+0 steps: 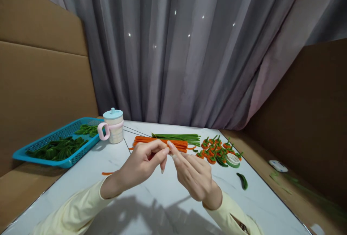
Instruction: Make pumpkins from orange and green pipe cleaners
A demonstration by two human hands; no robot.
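Observation:
My left hand (pixel 143 161) and my right hand (pixel 193 173) meet fingertip to fingertip above the white table, each in a pinch. Between the fingertips a bit of an orange pipe cleaner (pixel 168 149) shows; the fingers hide most of it. Just behind lies a bundle of orange pipe cleaners (pixel 177 144), with a bundle of green pipe cleaners (pixel 176 137) beyond it. To the right sits a cluster of small orange shapes with green tops and stems (pixel 212 158), seemingly bent from pipe cleaners. A single orange piece (pixel 107 173) rests left of my left wrist.
A blue basket (pixel 69 161) with green leaf-like pieces stands at the left. Beside it is a cup (pixel 116 133) with a pink handle. A white ring-shaped roll (pixel 233 159) and a green curved piece (pixel 242 181) lie right. Cardboard walls (pixel 43 83) flank the table; a grey curtain (pixel 173 65) hangs behind.

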